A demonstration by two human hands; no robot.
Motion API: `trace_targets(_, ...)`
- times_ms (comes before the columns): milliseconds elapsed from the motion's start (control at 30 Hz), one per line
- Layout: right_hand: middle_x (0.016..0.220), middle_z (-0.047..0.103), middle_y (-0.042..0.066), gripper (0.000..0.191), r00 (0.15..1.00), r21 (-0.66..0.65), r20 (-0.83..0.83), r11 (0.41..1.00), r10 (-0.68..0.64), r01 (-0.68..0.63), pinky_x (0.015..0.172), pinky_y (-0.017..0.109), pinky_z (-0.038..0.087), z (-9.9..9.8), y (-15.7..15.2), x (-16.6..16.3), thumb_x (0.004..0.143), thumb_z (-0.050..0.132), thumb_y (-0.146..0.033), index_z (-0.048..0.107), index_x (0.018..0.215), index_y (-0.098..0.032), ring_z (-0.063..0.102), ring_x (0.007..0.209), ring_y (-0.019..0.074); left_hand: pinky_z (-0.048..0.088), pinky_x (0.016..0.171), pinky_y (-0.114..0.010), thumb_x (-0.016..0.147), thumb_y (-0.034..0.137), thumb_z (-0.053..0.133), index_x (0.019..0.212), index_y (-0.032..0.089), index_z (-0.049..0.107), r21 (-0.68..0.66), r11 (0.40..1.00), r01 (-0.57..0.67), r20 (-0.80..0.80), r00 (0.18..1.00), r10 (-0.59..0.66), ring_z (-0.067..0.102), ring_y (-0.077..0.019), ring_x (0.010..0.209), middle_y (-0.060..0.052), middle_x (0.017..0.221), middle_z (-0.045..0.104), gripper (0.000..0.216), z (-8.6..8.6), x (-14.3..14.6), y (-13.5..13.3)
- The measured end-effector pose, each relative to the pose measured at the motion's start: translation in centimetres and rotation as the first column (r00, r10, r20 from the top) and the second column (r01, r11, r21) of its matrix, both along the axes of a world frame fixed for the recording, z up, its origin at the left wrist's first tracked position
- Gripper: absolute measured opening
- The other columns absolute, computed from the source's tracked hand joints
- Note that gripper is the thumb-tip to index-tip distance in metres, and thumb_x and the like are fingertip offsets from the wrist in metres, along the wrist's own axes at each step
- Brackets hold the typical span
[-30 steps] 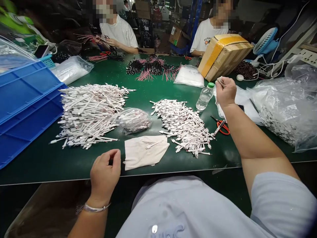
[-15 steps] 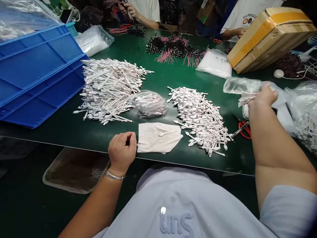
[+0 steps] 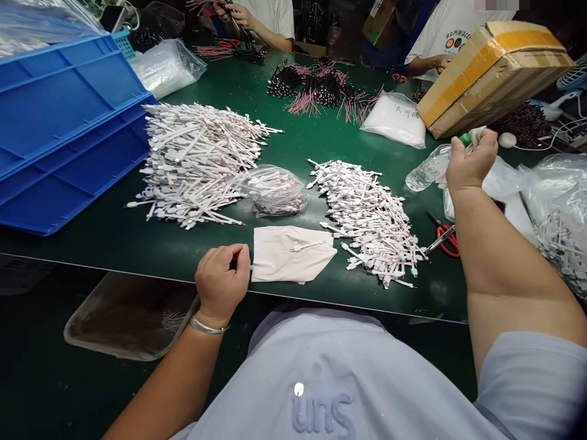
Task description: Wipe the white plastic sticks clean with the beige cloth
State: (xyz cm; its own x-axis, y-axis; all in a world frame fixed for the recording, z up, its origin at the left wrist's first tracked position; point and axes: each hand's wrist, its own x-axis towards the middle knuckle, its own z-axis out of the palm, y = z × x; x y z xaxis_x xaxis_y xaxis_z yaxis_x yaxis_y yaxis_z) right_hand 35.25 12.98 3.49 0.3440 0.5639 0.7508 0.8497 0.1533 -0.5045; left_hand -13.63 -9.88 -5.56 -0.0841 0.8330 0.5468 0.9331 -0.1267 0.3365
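Note:
My left hand is closed at the table's front edge, just left of a cream cloth. Whatever its fingers pinch is hidden. One short white cable lies on that cloth. Out to the right, my right hand is closed around the neck of a clear plastic bottle with a green cap. The bottle tilts, its base pointing down and left. Some whitish material, perhaps cloth, shows at the fingers. A pile of white cables lies between the cloth and my right arm.
A larger cable pile and a bagged bundle lie left of centre. Blue crates stand at left. Red-handled scissors lie near my right forearm. A cardboard box leans behind. Two people work across the table.
My right hand has moved up and slightly left. The bottle has swung from lying nearly level to a tilt, and its green cap now shows. My left hand stays closed beside the cloth.

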Motion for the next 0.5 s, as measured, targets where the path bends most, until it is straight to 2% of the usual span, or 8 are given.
trace_targets(133,0.093,0.047,0.015,0.036,0.995,-0.098,0.091,0.994,-0.033,0.042,0.083,0.041,0.033,-0.7,0.4,0.6,0.069,0.074,-0.012,0.042,0.084,-0.023,0.044,0.089,0.0295,0.043,0.079,-0.033,0.086,0.027,0.053,0.086,0.019,0.065,-0.02,0.996,0.089,0.043,0.995,-0.088,0.059,-0.0193,0.081,-0.005,0.084,0.066,0.015,1.5,0.9,-0.5)
trace_targets(267,0.09,0.045,0.013,0.02,0.989,0.063,0.144,0.997,-0.046,0.037,0.08,0.04,0.036,0.5,-0.7,-0.2,0.072,0.065,-0.011,0.048,0.078,-0.02,0.047,0.084,0.0275,0.041,0.081,-0.034,0.087,0.024,0.054,0.095,0.022,0.067,-0.054,0.957,0.285,0.046,0.958,-0.283,0.058,-0.0182,0.084,-0.004,0.089,0.066,0.016,3.4,3.4,-0.9)
trace_targets(333,0.086,0.046,0.012,0.007,0.969,0.165,0.233,0.979,0.077,-0.117,0.078,0.039,0.038,1.2,-3.1,-3.5,0.078,0.058,-0.014,0.052,0.078,-0.017,0.048,0.084,0.0272,0.041,0.079,-0.034,0.088,0.023,0.052,0.097,0.022,0.068,-0.097,0.935,0.34,0.063,0.94,-0.335,0.057,-0.0179,0.084,-0.004,0.09,0.066,0.018,3.6,4.7,-0.6)
trace_targets(367,0.08,0.047,0.009,0.006,0.93,0.147,0.293,0.95,0.223,-0.274,0.076,0.037,0.038,1.3,-4.8,-5.9,0.082,0.055,-0.017,0.053,0.076,-0.017,0.049,0.081,0.0261,0.041,0.078,-0.033,0.089,0.023,0.051,0.095,0.021,0.068,-0.119,0.927,0.356,0.075,0.934,-0.35,0.056,-0.0178,0.084,-0.004,0.09,0.066,0.018,3.6,5.3,-0.3)
trace_targets(400,0.077,0.049,0.008,0.01,0.843,0.046,0.346,0.889,0.413,-0.455,0.076,0.036,0.039,1.2,-6.7,-8.6,0.085,0.054,-0.02,0.055,0.075,-0.017,0.05,0.08,0.0248,0.041,0.077,-0.033,0.089,0.023,0.05,0.094,0.021,0.068,-0.138,0.919,0.37,0.086,0.929,-0.361,0.056,-0.0178,0.083,-0.005,0.089,0.065,0.018,3.5,5.7,0.1)
trace_targets(433,0.079,0.051,0.007,0.011,0.718,-0.122,0.348,0.788,0.603,-0.603,0.073,0.033,0.04,0.9,-8.6,-11.4,0.087,0.051,-0.02,0.058,0.08,-0.017,0.05,0.079,0.0231,0.042,0.077,-0.033,0.089,0.022,0.05,0.092,0.02,0.068,-0.155,0.91,0.384,0.096,0.923,-0.373,0.055,-0.0177,0.083,-0.005,0.088,0.065,0.019,3.3,6.0,0.4)
trace_targets(467,0.082,0.052,0.006,0.014,0.554,-0.318,0.32,0.638,0.768,-0.701,0.066,0.028,0.04,0.3,-10.4,-14.2,0.088,0.048,-0.017,0.062,0.087,-0.018,0.05,0.074,0.0205,0.042,0.077,-0.033,0.089,0.022,0.05,0.09,0.02,0.068,-0.171,0.901,0.398,0.102,0.917,-0.386,0.054,-0.0177,0.083,-0.005,0.088,0.064,0.019,3.1,6.2,0.8)
trace_targets(500,0.086,0.051,0.006,0.024,0.422,-0.475,0.277,0.504,0.863,-0.721,0.06,0.025,0.038,-0.5,-12.0,-16.7,0.087,0.041,-0.012,0.063,0.095,-0.019,0.05,0.07,0.0178,0.042,0.077,-0.032,0.089,0.021,0.05,0.089,0.02,0.068,-0.186,0.892,0.412,0.105,0.911,-0.399,0.054,-0.0176,0.083,-0.005,0.087,0.064,0.018,3.0,6.4,1.0)
